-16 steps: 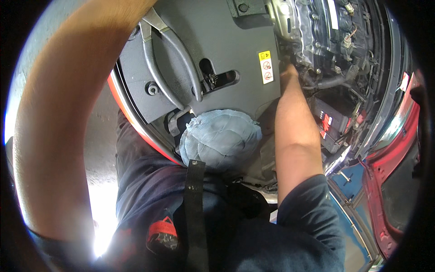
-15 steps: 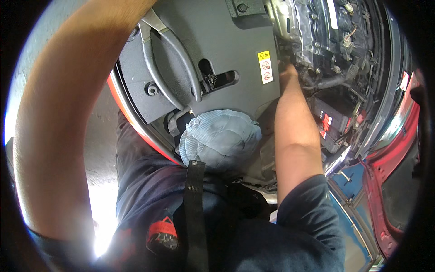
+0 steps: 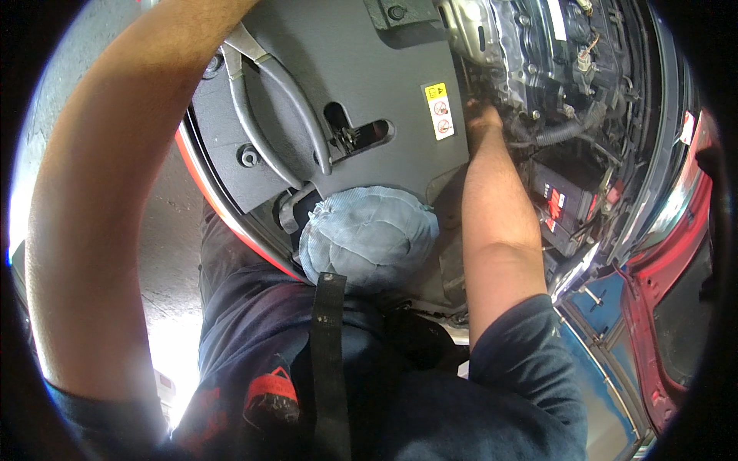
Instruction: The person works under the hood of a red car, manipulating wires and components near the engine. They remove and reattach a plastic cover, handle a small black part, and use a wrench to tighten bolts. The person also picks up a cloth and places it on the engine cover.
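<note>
My right hand (image 3: 483, 119) reaches down into the gap between the dark grey plastic cover (image 3: 307, 54) and the metal engine (image 3: 511, 58). Its fingers are lost in shadow among the engine parts, so whatever they touch is hidden. My left forearm (image 3: 115, 146) arches up the left side and leaves the picture at the top, with the hand outside it. Grey-handled pliers (image 3: 296, 96) lie on the cover close to that forearm. A bunched light-blue cloth cap (image 3: 373, 238) rests at the cover's near edge, against my body.
To the right of my right forearm sits a black battery (image 3: 565, 200). A corrugated black hose (image 3: 557, 137) runs beside the engine. The car's red front edge (image 3: 231, 223) curves along the near left. A red panel (image 3: 646, 307) stands at the far right.
The cover, pliers and cap sit slightly farther left in the picture. My right hand stays in the same gap, and the pliers remain lying on the cover.
</note>
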### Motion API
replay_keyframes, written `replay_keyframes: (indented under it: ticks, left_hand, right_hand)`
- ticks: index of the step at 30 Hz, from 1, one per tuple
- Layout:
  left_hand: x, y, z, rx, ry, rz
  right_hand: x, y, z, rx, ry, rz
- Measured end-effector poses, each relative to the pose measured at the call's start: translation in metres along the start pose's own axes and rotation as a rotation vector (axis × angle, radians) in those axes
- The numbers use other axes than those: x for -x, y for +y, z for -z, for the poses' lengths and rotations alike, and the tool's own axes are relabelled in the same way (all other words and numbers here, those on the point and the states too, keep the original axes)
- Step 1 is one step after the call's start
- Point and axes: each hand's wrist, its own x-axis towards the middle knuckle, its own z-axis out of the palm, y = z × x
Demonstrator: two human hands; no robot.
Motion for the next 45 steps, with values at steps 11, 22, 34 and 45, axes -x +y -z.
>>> replay_keyframes:
  ticks: [11, 22, 34, 45]
  left_hand:
    - [0.0, 0.005, 0.005, -0.006, -0.011, 0.008]
    - [0.001, 0.006, 0.004, -0.049, 0.042, -0.027]
    - [-0.005, -0.007, -0.007, -0.104, 0.024, -0.096]
    - [-0.008, -0.005, -0.011, -0.091, 0.093, -0.142]
  right_hand:
    - [0.007, 0.006, 0.005, -0.015, 0.004, 0.016]
    - [0.01, 0.011, 0.004, -0.032, 0.013, 0.073]
    - [0.06, 0.017, -0.023, -0.106, 0.151, 0.119]
    - [0.091, 0.019, -0.035, -0.138, 0.261, 0.127]
